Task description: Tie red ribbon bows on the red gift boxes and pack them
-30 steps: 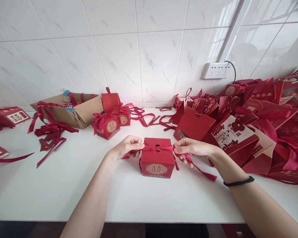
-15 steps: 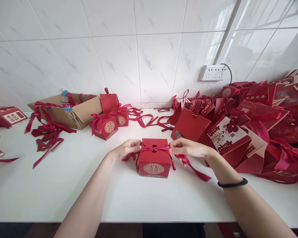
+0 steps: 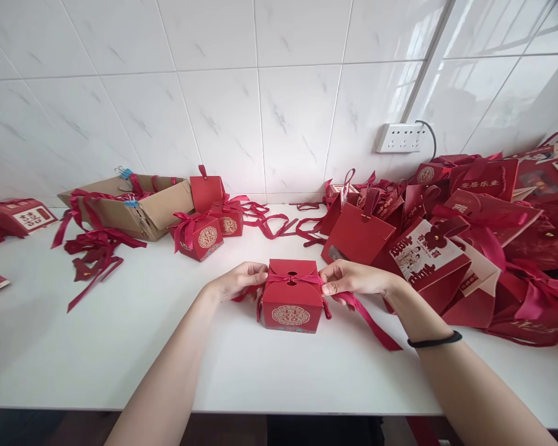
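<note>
In front of me on the white table stands a red gift box (image 3: pixel 292 317) with a round gold emblem. A red ribbon (image 3: pixel 374 328) crosses its top, knotted or crossed near the round opening in the lid. My left hand (image 3: pixel 242 280) pinches the ribbon at the box's left side. At the right side my right hand (image 3: pixel 348 277) grips the other part of the ribbon, whose loose end trails onto the table. Small red tassels hang at both sides of the box. Some fingertips are hidden behind the box.
Behind to the left are a cardboard tray (image 3: pixel 167 207) with ribbons and two tied red boxes (image 3: pixel 207 238). Loose ribbons (image 3: pixel 93 254) lie before the tray. A large pile of red boxes (image 3: pixel 428 248) fills the right side. A power strip (image 3: pixel 400 137) is on the tiled wall.
The view has shifted slightly. Both hands keep hold of the ribbon, with the right thumb a little lower. A co-worker's hand at the far left has left the view.
</note>
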`<state>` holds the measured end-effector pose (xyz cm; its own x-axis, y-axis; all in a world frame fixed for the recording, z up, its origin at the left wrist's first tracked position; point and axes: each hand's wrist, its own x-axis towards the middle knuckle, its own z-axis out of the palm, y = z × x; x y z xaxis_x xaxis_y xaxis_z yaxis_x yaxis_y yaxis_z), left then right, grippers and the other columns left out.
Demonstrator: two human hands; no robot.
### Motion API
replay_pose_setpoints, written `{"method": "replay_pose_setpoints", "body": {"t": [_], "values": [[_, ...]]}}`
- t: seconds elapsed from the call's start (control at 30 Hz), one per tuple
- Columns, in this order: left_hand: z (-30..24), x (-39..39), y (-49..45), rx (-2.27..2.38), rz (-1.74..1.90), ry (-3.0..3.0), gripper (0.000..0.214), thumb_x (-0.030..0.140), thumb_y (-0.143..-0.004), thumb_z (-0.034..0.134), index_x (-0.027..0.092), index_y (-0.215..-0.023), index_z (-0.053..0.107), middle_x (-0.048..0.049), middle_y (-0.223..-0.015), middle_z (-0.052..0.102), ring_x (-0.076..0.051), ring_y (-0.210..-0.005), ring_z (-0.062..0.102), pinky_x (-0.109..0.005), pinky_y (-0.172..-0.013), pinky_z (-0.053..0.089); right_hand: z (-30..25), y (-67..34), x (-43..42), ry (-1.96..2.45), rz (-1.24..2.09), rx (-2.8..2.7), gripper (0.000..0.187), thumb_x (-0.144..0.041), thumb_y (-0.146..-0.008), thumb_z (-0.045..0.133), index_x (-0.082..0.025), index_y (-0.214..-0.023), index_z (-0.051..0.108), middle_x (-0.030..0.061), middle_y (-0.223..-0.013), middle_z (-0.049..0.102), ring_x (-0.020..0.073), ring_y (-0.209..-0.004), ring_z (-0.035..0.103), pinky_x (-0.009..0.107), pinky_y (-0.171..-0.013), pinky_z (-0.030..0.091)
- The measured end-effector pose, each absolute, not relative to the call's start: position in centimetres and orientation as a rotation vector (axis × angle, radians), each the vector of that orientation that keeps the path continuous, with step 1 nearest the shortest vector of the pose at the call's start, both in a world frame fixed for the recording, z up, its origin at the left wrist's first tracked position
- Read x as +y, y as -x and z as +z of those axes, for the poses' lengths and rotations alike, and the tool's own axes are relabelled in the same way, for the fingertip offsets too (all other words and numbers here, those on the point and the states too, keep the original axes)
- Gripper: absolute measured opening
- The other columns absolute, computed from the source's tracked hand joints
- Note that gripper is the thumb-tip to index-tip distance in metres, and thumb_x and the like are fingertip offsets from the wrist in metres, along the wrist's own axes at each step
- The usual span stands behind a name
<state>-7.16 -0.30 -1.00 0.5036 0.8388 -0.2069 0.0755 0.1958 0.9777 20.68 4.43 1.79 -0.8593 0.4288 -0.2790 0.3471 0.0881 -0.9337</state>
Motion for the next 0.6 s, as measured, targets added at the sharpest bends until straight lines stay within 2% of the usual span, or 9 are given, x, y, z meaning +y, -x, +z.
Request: {"method": "replay_pose_setpoints", "body": {"t": [0.1, 0.17, 0.23, 0.27, 0.33, 0.4, 0.43, 0.5, 0.6], "values": [[-0.8, -0.3, 7.1, 0.922, 0.656, -1.284, 0.049, 0.057, -0.063, 0.073, 0.015, -0.063, 0.047, 0.0019, -0.057, 0.055, -0.007, -0.044, 0.047, -0.020, -0.041, 0.034, 2.2, -21.3, 4.5, 0.779, 1.778, -2.331, 0.037, -0.049, -0.074, 0.068, -0.013, -0.070, 0.064, -0.0028, -0.056, 0.052, 0.0074, -0.052, 0.045, 0.021, -0.049, 0.034], [-0.7, -0.3, 7.0, 0.923, 0.652, -1.284, 0.050, 0.058, -0.061, 0.074, 0.015, -0.062, 0.047, 0.0013, -0.057, 0.056, -0.007, -0.045, 0.049, -0.020, -0.040, 0.033, 2.9, -21.7, 4.2, 0.750, 1.671, -2.294, 0.040, -0.052, -0.077, 0.064, -0.014, -0.064, 0.064, -0.0022, -0.056, 0.049, 0.0077, -0.052, 0.041, 0.022, -0.049, 0.032], [-0.7, -0.3, 6.8, 0.925, 0.653, -1.282, 0.051, 0.058, -0.060, 0.074, 0.015, -0.061, 0.047, 0.0008, -0.055, 0.056, -0.008, -0.045, 0.050, -0.020, -0.039, 0.033, 3.7, -21.9, 3.5, 0.723, 1.569, -2.167, 0.043, -0.053, -0.079, 0.062, -0.015, -0.058, 0.063, 0.0009, -0.062, 0.052, 0.0099, -0.056, 0.044, 0.024, -0.051, 0.035], [-0.7, -0.3, 6.7, 0.924, 0.652, -1.282, 0.051, 0.058, -0.059, 0.075, 0.015, -0.061, 0.047, 0.0007, -0.054, 0.057, -0.008, -0.045, 0.050, -0.020, -0.039, 0.033, 4.0, -21.8, 3.1, 0.706, 1.518, -2.099, 0.044, -0.052, -0.079, 0.062, -0.015, -0.056, 0.063, 0.0040, -0.071, 0.057, 0.0125, -0.064, 0.049, 0.026, -0.054, 0.039], [-0.6, -0.4, 6.4, 0.921, 0.642, -1.284, 0.050, 0.058, -0.059, 0.075, 0.015, -0.060, 0.047, 0.0007, -0.052, 0.057, -0.009, -0.045, 0.050, -0.020, -0.040, 0.034, 4.4, -21.3, 2.2, 0.677, 1.441, -1.991, 0.041, -0.050, -0.078, 0.065, -0.017, -0.055, 0.065, 0.0096, -0.097, 0.063, 0.0211, -0.090, 0.056, 0.030, -0.065, 0.045], [-0.6, -0.4, 6.1, 0.917, 0.618, -1.296, 0.050, 0.057, -0.060, 0.074, 0.015, -0.060, 0.047, 0.0004, -0.053, 0.058, -0.009, -0.046, 0.051, -0.020, -0.041, 0.035, 4.5, -20.5, 1.5, 0.651, 1.423, -1.929, 0.035, -0.048, -0.078, 0.066, -0.018, -0.059, 0.069, 0.0112, -0.114, 0.062, 0.0286, -0.116, 0.048, 0.034, -0.076, 0.047], [-0.5, -0.4, 6.0, 0.915, 0.609, -1.303, 0.049, 0.057, -0.061, 0.074, 0.015, -0.060, 0.047, 0.0002, -0.054, 0.058, -0.009, -0.047, 0.052, -0.020, -0.041, 0.035, 4.4, -20.1, 1.2, 0.639, 1.439, -1.906, 0.033, -0.047, -0.079, 0.066, -0.019, -0.063, 0.071, 0.0115, -0.116, 0.062, 0.0302, -0.121, 0.045, 0.036, -0.080, 0.047], [-0.5, -0.4, 5.8, 0.911, 0.604, -1.312, 0.050, 0.057, -0.061, 0.074, 0.016, -0.059, 0.046, -0.0001, -0.055, 0.059, -0.009, -0.047, 0.052, -0.020, -0.042, 0.036, 3.9, -19.3, 0.9, 0.627, 1.454, -1.860, 0.030, -0.047, -0.080, 0.064, -0.020, -0.071, 0.072, 0.0109, -0.115, 0.064, 0.0303, -0.121, 0.048, 0.039, -0.086, 0.046], [-0.4, -0.4, 5.8, 0.903, 0.608, -1.311, 0.051, 0.056, -0.061, 0.074, 0.016, -0.057, 0.043, -0.0001, -0.054, 0.059, -0.010, -0.047, 0.053, -0.021, -0.043, 0.036, 3.1, -18.3, 0.8, 0.678, 1.363, -1.856, 0.032, -0.049, -0.082, 0.061, -0.020, -0.076, 0.072, 0.0089, -0.104, 0.068, 0.0272, -0.107, 0.058, 0.037, -0.086, 0.046]]}}
